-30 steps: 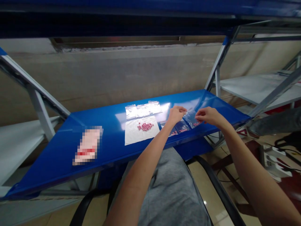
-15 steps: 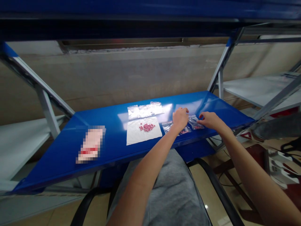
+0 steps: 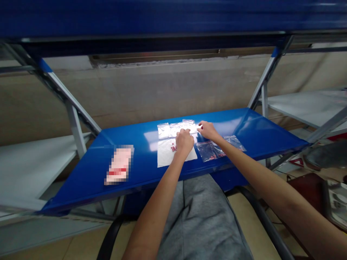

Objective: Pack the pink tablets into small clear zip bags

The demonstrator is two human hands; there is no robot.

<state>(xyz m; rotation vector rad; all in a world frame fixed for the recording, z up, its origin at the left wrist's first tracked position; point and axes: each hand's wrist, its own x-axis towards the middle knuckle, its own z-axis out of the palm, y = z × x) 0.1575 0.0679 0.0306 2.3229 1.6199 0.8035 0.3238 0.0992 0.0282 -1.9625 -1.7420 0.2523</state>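
My left hand [image 3: 185,141] is over the right part of a white sheet [image 3: 165,157], its fingers bent and apart, partly hiding small red-pink pieces [image 3: 172,147] lying there. Just to its right, my right hand [image 3: 207,130] has its thumb and fingers apart, close to the rightmost of several clear zip bags [image 3: 163,130] laid in a row behind the sheet. Nothing shows in either hand. Right of the sheet, in front of my right hand, more clear zip bags [image 3: 206,151] lie flat with red-pink pieces inside; my right forearm partly covers them.
The blue tabletop [image 3: 141,162] carries everything. A blurred-out pinkish item [image 3: 119,164] lies on its left part. A blue shelf [image 3: 162,21] hangs overhead between slanted metal posts [image 3: 261,83]. White side shelves [image 3: 306,106] flank the table.
Both hands have moved left from the filled bags: my left hand to the pieces on the sheet, my right hand to the back row of bags. The view has shifted slightly left.
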